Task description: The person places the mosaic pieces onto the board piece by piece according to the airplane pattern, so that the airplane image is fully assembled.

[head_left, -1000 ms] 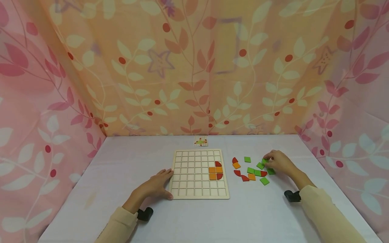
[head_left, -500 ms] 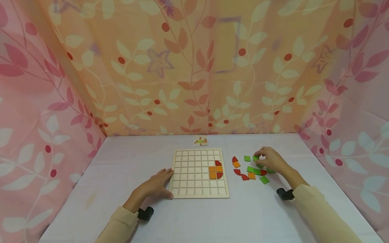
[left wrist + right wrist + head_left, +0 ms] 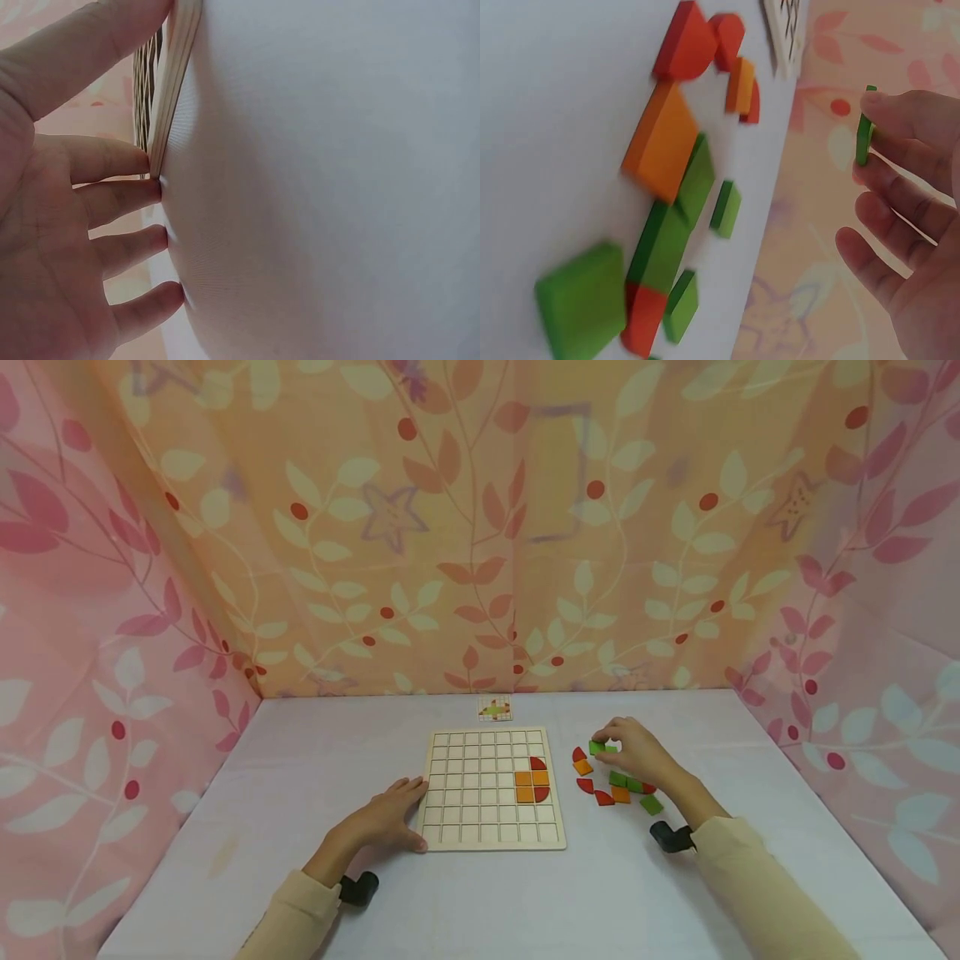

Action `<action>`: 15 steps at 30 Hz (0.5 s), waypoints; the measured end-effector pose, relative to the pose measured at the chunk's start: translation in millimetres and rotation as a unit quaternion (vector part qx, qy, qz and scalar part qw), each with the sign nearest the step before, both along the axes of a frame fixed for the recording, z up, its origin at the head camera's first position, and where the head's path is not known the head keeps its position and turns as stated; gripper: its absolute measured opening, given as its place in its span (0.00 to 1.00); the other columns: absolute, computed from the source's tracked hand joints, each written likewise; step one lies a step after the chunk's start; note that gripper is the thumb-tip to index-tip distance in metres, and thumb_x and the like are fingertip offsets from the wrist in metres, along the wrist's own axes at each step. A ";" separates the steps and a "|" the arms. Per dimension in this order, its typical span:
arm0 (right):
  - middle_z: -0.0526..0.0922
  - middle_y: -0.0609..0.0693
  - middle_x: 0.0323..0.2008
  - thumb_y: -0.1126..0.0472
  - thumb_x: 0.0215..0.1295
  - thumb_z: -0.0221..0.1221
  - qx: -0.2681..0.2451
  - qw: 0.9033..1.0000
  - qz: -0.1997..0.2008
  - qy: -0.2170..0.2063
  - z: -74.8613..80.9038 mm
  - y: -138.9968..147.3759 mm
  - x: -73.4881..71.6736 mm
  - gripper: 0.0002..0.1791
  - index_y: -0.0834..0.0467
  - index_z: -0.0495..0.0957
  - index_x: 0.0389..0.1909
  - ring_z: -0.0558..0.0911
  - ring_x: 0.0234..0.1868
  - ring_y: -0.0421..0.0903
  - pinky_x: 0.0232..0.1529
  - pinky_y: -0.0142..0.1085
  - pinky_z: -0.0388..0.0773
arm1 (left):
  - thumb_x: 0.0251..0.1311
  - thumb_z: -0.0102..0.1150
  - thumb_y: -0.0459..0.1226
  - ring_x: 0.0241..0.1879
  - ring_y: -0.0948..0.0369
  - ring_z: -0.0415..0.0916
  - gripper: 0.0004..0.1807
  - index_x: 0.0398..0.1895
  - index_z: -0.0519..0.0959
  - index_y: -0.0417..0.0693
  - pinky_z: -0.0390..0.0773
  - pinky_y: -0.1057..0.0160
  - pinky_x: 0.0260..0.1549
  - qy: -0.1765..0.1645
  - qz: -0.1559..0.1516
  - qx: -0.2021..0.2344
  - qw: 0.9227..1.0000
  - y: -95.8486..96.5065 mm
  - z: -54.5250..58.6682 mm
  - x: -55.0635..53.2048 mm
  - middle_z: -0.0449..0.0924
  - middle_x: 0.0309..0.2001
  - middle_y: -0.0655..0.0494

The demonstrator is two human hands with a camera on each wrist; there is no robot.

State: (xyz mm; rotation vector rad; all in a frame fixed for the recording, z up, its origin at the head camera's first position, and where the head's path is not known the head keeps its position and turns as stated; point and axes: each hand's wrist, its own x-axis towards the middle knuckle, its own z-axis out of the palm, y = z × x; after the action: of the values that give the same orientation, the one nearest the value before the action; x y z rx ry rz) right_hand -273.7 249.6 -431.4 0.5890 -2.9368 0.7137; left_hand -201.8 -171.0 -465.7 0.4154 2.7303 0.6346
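Note:
My right hand [image 3: 637,753] pinches a green square tile [image 3: 865,135] between thumb and fingers, held above the loose tiles right of the board. My left hand [image 3: 384,814] rests at the left edge of the wooden grid board [image 3: 480,818]; its thumb and straight fingers touch that edge, as the left wrist view shows too. Toward the board's right side lie orange squares [image 3: 525,794] and red quarter-circle tiles [image 3: 538,763] in the grid cells.
Loose green squares [image 3: 652,805], orange squares [image 3: 620,795] and red quarter-circles [image 3: 603,798] are scattered right of the board. A small pattern card [image 3: 495,708] lies behind the board. Patterned curtains [image 3: 480,527] close off the back and sides of the white table [image 3: 480,902].
My right hand has picked up a green tile from the right-hand cluster and carried it leftward toward the board. The left hand has stayed at the board's edge.

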 end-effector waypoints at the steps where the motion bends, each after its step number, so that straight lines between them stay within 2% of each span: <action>1: 0.82 0.52 0.39 0.62 0.58 0.67 -0.003 1.000 0.004 0.003 0.3 -3.8 0.3 0.13 0.61 0.84 0.43 0.75 0.46 0.53 0.51 0.51 0.78 | 0.39 0.79 0.45 0.76 0.41 0.47 0.56 0.73 0.60 0.39 0.53 0.35 0.69 -0.001 -0.001 0.000 1.000 -0.2 -0.1 -0.1 0.55 0.76 0.43; 4: 0.82 0.51 0.39 0.62 0.58 0.67 -0.010 1.000 0.016 0.007 0.2 -15.7 0.1 0.12 0.61 0.84 0.43 0.75 0.45 0.52 0.50 0.49 0.77 | 0.40 0.79 0.45 0.76 0.41 0.47 0.56 0.73 0.60 0.38 0.54 0.35 0.69 -0.002 -0.002 -0.001 1.000 -0.5 -0.2 -0.2 0.55 0.76 0.43; 15: 0.82 0.49 0.40 0.60 0.58 0.67 -0.010 0.999 0.034 -0.031 -0.4 -54.4 -1.8 0.14 0.59 0.85 0.45 0.75 0.47 0.51 0.50 0.45 0.78 | 0.40 0.78 0.45 0.76 0.41 0.47 0.56 0.73 0.60 0.38 0.53 0.34 0.69 0.003 -0.005 0.006 1.000 0.6 3.3 1.0 0.55 0.75 0.42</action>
State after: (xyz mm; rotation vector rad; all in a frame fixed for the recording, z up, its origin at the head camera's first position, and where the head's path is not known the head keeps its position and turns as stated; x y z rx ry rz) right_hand -275.5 195.2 -431.8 0.6797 -2.9749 0.7811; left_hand -200.8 -170.4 -462.4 0.4345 2.7293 0.6474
